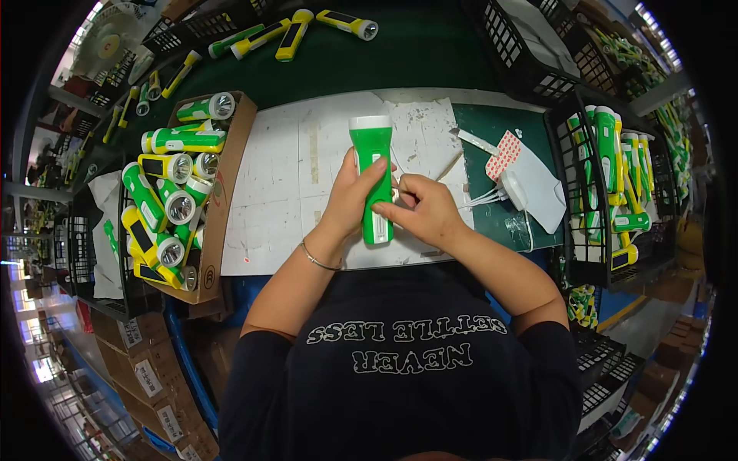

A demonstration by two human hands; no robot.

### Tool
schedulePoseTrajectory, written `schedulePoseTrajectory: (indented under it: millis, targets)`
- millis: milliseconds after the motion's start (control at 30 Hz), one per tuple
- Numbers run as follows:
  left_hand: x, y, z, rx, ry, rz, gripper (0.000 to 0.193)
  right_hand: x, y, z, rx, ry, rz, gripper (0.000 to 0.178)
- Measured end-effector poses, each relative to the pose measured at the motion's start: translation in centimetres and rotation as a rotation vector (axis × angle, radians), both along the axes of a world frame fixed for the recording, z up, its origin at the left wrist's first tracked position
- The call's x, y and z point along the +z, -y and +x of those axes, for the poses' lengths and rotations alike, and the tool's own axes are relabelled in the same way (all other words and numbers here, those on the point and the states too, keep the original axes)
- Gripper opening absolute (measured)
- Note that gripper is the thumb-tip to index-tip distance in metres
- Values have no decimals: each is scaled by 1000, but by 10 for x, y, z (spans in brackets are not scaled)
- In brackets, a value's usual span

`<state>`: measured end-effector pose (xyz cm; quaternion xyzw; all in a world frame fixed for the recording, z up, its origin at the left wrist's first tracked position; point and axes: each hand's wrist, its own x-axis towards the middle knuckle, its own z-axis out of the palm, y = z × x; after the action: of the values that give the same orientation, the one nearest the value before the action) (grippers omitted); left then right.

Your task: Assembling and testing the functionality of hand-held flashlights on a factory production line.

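Observation:
Over the white work surface I hold a green flashlight [374,140] upright in the picture, its white head pointing away from me. My left hand [350,188] is wrapped round the flashlight's left side, with the thumb across its body. My right hand [427,211] is at its lower right side, thumb pressed on the green body near a white strip and the other fingers curled. A thin white cable seems to pass by the right fingers; whether they pinch it is hidden.
At left stands a cardboard box [237,146] full of green and yellow flashlights. A black crate [570,180] at right holds more. On the table's right lie a white plug with cables [513,190], a red-dotted sticker sheet [503,156] and a box cutter [474,140]. Several flashlights lie at the back.

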<state>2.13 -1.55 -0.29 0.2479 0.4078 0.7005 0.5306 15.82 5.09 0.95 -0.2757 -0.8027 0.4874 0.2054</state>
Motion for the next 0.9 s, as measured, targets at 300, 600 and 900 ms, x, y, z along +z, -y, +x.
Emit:
schedulePoseTrajectory:
  millis: [300,600,900]
  targets:
    - [6,12,-8,-102,-430,-207,38,33,-57,5,-29,-63,-16,24]
    - [55,41,-36,-303,-1509,-306,40,51,-75,24,281,76,-203,69]
    - [52,38,-39,-500,-1278,-294,45,35,-71,20,339,60,-318,69]
